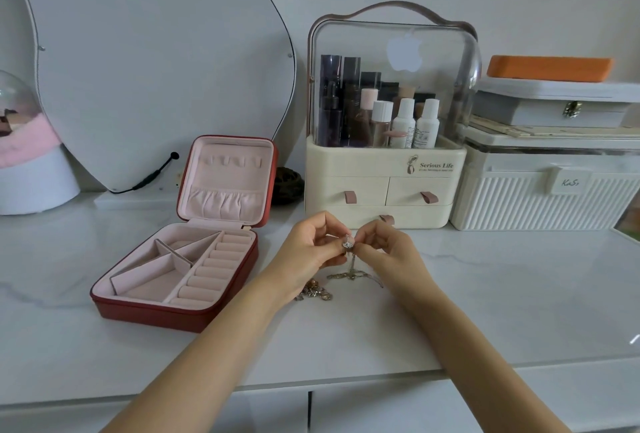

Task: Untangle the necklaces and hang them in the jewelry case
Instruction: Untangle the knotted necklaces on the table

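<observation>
Fingers (360, 240) pinching necklace (348, 242); jewelry case (176, 315) open

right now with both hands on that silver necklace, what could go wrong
Both the left hand and right hand pinch the silver necklace while its chain trails into the heap on the counter; pulling up may tighten the knot. The second tangle lies under the left wrist and could get dragged. The jewelry case sits off to the left, so carrying a dangling chain there may re-snag it.
</observation>
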